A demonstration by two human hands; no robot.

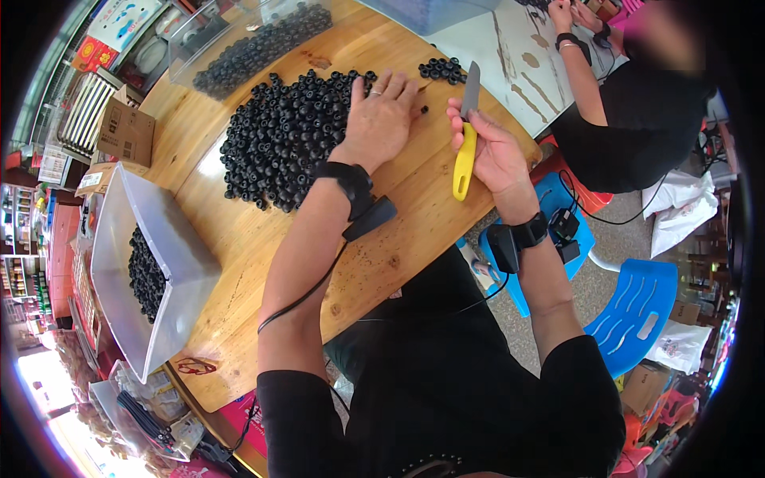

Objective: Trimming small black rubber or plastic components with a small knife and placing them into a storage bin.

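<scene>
You stand at a wooden table, looking down on a broad pile of small black pieces. Your left hand lies palm down at the pile's right edge, its fingers stretched out, nearly side by side, and not visibly clamped on anything; whether a piece is under the palm cannot be told. Your right hand, to the right of the pile, has its thumb and fingers closed on a yellow-handled knife, about where handle meets blade. The grey blade points away from you and the handle's end toward you.

The step in hand appears to be gathering or spreading the loose pieces with the left hand, the knife kept off to the side. The next move likely calls for a flat, light sweep of the left hand, with the blade held clear of those fingers.

The pieces are rounded and bead-like, dark with a soft shine, and many show a hole. They lie heaped together on the wood. Beyond your right hand sits a small separate cluster of similar pieces. More black pieces lie in a translucent bin at your left and in a clear box beyond the pile.
</scene>
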